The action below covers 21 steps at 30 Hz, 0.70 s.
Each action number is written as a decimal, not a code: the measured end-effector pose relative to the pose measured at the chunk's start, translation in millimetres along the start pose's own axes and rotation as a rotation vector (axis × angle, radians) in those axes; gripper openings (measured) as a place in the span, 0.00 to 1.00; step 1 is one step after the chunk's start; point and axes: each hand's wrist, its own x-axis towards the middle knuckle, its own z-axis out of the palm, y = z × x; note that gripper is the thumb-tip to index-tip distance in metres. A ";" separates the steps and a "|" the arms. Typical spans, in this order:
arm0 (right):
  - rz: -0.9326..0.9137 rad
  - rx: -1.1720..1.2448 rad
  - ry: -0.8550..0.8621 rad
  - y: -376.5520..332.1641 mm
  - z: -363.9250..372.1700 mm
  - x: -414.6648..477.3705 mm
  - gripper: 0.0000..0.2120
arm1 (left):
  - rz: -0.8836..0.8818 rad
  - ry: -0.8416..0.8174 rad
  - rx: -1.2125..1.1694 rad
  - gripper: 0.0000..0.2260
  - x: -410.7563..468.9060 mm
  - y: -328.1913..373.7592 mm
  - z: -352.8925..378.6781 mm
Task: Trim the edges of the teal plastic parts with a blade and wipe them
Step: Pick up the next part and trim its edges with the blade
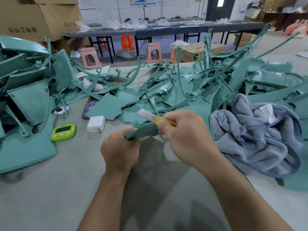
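Part (pixel 143 130) sits between the hands above the table, long axis running from the left hand (pixel 119 150), which grips its near end, up and right to the right hand (pixel 185 130). That hand is curled round the blade (pixel 146 115), nearer the far edge; cloth (pixel 253 130) lies just right
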 end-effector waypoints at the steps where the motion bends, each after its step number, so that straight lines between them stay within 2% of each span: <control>1: -0.024 0.007 -0.036 -1.8 4.5 0.1 0.15 | 0.010 0.001 0.005 0.07 -1.7 -0.2 0.2; 3: 0.032 0.008 -0.081 6.7 5.5 1.9 0.14 | 0.019 -0.023 0.011 0.09 -3.3 0.5 -0.1; 5: 0.174 -0.009 -0.062 25.8 -5.3 4.2 0.13 | 0.030 -0.038 0.005 0.08 -2.1 1.8 -0.9; 8: 0.326 -0.183 0.086 57.3 -28.0 8.8 0.23 | 0.013 -0.020 -0.009 0.07 -0.4 4.2 -0.9; 11: 0.311 -0.266 0.178 60.7 -33.3 9.6 0.24 | -0.008 -0.026 0.005 0.06 -0.4 2.2 -1.3; 13: 0.249 -0.121 0.095 42.0 -20.3 8.6 0.19 | -0.013 -0.025 -0.003 0.06 0.4 0.6 -2.4; 15: 0.137 0.025 -0.030 18.2 -1.0 6.6 0.13 | 0.004 -0.031 -0.026 0.11 0.5 0.9 -2.7; 17: 0.049 0.077 -0.094 5.8 13.5 5.6 0.13 | 0.020 -0.039 -0.032 0.15 -0.1 0.6 -1.8; 19: 0.080 0.101 -0.102 13.7 16.0 6.4 0.13 | 0.012 -0.041 -0.024 0.12 -1.5 0.3 -1.6; 21: 0.212 0.132 -0.063 35.2 6.0 7.2 0.11 | -0.007 -0.032 -0.015 0.09 -2.7 1.5 -1.6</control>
